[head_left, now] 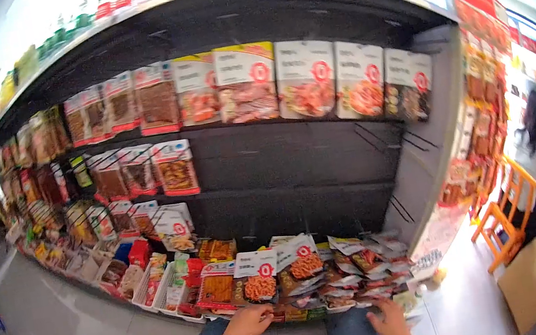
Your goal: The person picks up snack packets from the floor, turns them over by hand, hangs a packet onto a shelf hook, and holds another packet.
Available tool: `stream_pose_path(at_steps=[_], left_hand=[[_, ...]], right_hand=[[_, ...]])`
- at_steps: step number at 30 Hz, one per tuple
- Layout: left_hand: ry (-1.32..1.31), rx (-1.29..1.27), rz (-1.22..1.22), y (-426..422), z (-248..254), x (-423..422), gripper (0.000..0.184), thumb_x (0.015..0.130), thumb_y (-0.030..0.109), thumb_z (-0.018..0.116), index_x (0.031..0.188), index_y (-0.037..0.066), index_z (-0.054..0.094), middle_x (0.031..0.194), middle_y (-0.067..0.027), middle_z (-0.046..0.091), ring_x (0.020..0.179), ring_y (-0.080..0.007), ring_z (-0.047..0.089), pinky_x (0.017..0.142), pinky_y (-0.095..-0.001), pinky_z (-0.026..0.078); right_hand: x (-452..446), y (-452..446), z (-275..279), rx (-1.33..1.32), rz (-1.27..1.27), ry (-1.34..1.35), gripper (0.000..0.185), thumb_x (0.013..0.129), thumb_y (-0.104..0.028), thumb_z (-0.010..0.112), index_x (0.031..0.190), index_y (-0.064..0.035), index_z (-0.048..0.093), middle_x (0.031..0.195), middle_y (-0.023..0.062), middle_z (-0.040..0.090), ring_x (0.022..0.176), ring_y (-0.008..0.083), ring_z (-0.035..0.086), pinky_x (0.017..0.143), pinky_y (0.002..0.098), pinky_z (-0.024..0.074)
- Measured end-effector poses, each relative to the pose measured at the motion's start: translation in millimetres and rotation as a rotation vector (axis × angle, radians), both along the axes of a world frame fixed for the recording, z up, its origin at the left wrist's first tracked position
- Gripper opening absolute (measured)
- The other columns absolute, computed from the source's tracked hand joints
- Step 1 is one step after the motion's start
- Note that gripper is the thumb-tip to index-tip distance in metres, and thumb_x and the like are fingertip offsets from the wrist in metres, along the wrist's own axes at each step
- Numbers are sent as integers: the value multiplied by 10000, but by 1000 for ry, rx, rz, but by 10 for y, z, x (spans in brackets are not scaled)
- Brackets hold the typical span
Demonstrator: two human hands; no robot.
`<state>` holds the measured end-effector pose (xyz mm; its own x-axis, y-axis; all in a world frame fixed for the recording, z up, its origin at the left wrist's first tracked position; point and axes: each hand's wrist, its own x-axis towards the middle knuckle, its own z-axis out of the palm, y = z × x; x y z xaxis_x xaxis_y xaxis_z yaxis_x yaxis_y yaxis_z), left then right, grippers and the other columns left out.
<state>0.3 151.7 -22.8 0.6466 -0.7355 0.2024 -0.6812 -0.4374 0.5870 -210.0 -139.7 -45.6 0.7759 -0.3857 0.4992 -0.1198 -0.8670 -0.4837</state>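
Observation:
My left hand, with a beaded bracelet at the wrist, is at the lower edge of a white-topped snack packet. Its fingers are curled together, and whatever is between them is too small to make out. To the right, my right hand has its thumb apart from the fingers, close to the front of a pile of snack packets. Another white-topped packet leans on the heap between the hands. A packet with an orange-brown filling lies to the left.
Hanging packets line the upper row of the dark shelf unit, with bare hooks at right. White baskets hold goods at left. Orange chairs, a cardboard box and a person are at right.

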Motion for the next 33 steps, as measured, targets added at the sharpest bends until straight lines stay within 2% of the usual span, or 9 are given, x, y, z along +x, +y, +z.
stream_pose_path(at_steps=[6,9,12,16,23,26,29,32,33], left_hand=[[-253,64,174,507,-173,21,329,701,338,537,892,77,595,779,-106,601,778,-277,559,659,-391,441],[-316,337,253,567,-260,20,402,656,416,536,892,98,606,779,-107,603,780,-276,564,652,-409,438],[-218,488,337,525,-236,13,452,638,460,518,912,112,610,828,-104,600,817,-259,562,659,-433,431],[5,636,461,510,-154,141,517,641,489,498,976,107,597,1031,-144,553,984,-260,511,849,-440,365],[486,856,184,504,129,406,564,644,485,562,1108,166,530,1134,-106,500,1033,-244,474,880,-368,354],[586,916,200,496,-169,649,562,642,491,575,1105,174,534,1152,-97,487,1042,-227,465,873,-364,366],[608,955,233,475,-623,990,576,622,518,586,1095,191,544,1184,-82,462,1070,-212,439,891,-351,350],[507,864,201,471,-998,1204,610,590,555,596,1089,207,551,1212,-65,439,1100,-203,411,921,-336,316],[510,904,133,513,-1436,1529,638,560,568,606,1083,206,556,1226,-59,425,1108,-210,403,933,-338,297]], right_hand=[[420,239,-121,10,66,414,543,647,-438,592,1041,-67,544,1062,192,506,1047,358,416,899,407,336],[502,413,7,-66,-14,566,596,617,-499,573,1047,-87,548,1055,191,510,1042,366,418,875,409,363],[524,455,-13,-101,-53,613,615,610,-520,560,1048,-88,549,1039,178,517,1008,356,452,820,419,406],[533,465,0,-125,-95,654,637,603,-533,560,1050,-80,547,1019,166,527,966,347,489,770,426,440],[680,326,111,-90,-77,896,649,581,-588,548,994,-89,586,1057,150,538,1012,307,485,798,386,425],[779,138,27,-41,117,1058,736,587,-596,543,1125,-96,498,1162,159,471,1068,293,456,836,368,407],[1108,-166,-400,-23,354,1129,943,582,-606,545,1322,-159,168,1286,165,328,1121,321,397,918,362,339],[1195,-170,-477,-8,313,1098,873,519,-567,598,1224,-95,389,1244,163,389,1099,286,428,904,352,360],[1224,-142,-365,-6,353,1275,970,563,-597,557,1327,-143,170,1363,127,184,1223,286,249,979,371,245]])
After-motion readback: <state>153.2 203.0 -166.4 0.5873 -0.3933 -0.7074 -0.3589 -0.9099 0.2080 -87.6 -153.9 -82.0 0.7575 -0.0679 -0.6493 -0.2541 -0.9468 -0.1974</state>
